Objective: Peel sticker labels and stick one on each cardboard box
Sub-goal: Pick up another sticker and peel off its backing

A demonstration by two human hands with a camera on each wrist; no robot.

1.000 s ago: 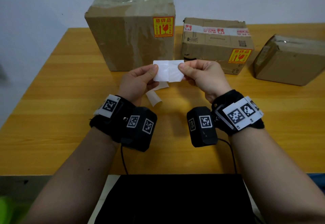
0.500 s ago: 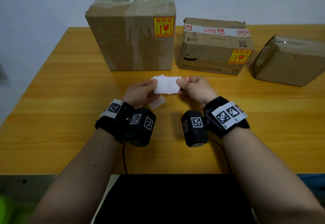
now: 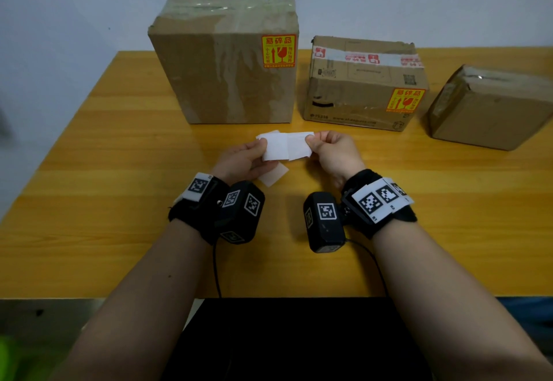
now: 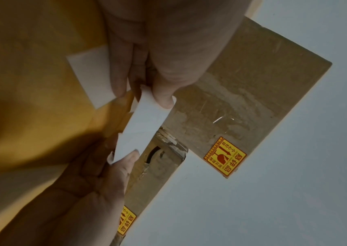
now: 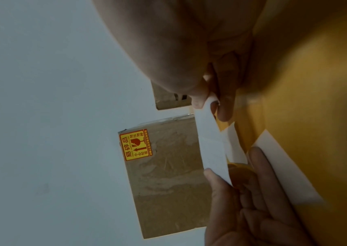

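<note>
Pale wall behind, yellow wooden bench (image 3: pixel 89 189) below. Three cardboard boxes along far edge: tall box (image 3: pixel 227 60) and middle box (image 3: pixel 359 87) already bear yellow-red labels; right box (image 3: pixel 490 108) shows none. Hands now lower than a second ago, close above bench. Left hand (image 3: pixel 242 159) and right hand (image 3: pixel 332 153) each pinch one end of white sticker sheet (image 3: pixel 284 147); layers offset, so peel likely begun. Spent backing scrap (image 3: pixel 273 175) under left hand.

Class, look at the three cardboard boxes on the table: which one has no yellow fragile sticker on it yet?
The rightmost box, turned at an angle. The tall box and the middle box each show a yellow sticker.
</note>
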